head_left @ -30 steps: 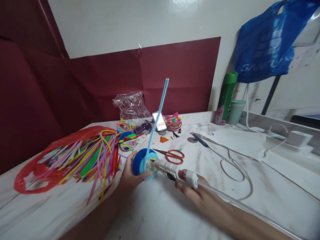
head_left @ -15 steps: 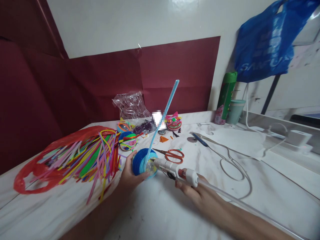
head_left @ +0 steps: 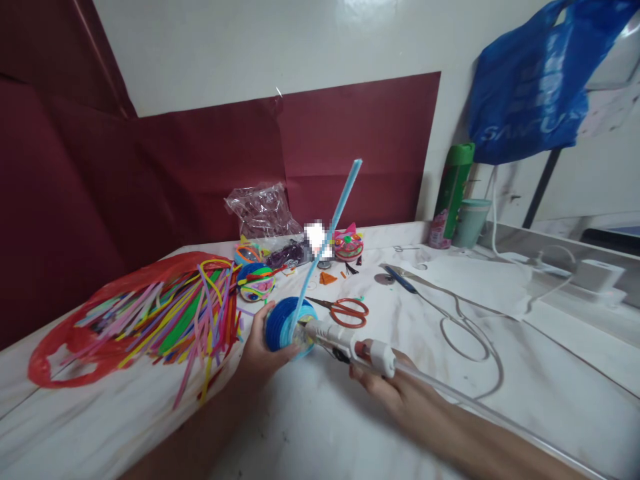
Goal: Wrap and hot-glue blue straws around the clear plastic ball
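Note:
My left hand (head_left: pixel 261 350) is wrapped round a ball (head_left: pixel 280 324) covered in dark and light blue pipe cleaner. A long light blue pipe cleaner (head_left: pixel 340 207) sticks up from the ball, leaning to the right. My right hand (head_left: pixel 383 387) grips a white glue gun (head_left: pixel 335 337) from below, with a clear glue stick (head_left: pixel 470 399) coming out of its back. The gun's nozzle is at the ball's right side, close to my left thumb; whether it touches is too small to tell.
Red-handled scissors (head_left: pixel 350 312) lie just behind the gun. Left is a red plastic bag (head_left: pixel 43 363) with many coloured pipe cleaners. Decorated balls (head_left: pixel 256 281) stand behind. A blue-handled tool (head_left: pixel 401 280), a cable (head_left: pixel 493 353) and a green can (head_left: pixel 453 193) are right.
The glue gun's front has shifted very slightly left over the ball. The tip of the upright pipe cleaner has moved a little to the right. Both hands keep their holds.

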The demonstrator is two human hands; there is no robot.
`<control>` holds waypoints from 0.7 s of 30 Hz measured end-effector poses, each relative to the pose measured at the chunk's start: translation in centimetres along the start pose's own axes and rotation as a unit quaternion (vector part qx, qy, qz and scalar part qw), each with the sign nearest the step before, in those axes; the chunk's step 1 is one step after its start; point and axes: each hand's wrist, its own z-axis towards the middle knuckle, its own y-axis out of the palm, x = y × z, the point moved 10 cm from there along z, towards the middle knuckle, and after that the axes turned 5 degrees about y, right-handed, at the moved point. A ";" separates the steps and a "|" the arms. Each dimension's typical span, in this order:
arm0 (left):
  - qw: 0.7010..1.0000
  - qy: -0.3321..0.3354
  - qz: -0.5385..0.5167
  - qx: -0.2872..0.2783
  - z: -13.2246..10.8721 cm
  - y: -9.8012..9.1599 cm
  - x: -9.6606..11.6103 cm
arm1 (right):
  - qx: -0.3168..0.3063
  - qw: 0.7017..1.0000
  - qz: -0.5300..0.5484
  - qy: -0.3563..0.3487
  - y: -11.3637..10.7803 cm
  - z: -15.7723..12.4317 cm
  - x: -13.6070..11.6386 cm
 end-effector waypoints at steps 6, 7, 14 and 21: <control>1.000 -0.002 0.016 -0.016 0.1 0.1 -0.2 | -0.018 1.000 -0.020 -0.014 0.7 -0.2 -0.1; 1.000 -0.003 0.017 -0.016 0.1 0.1 -0.2 | -0.016 1.000 -0.021 -0.014 0.6 -0.3 -0.2; 1.000 -0.009 0.027 -0.011 -0.1 0.3 0.4 | -0.027 0.999 -0.006 -0.028 0.8 -0.2 -0.5; 1.000 -0.018 0.011 -0.020 -0.4 0.8 0.6 | -0.016 0.998 -0.022 -0.053 0.7 -0.3 -0.8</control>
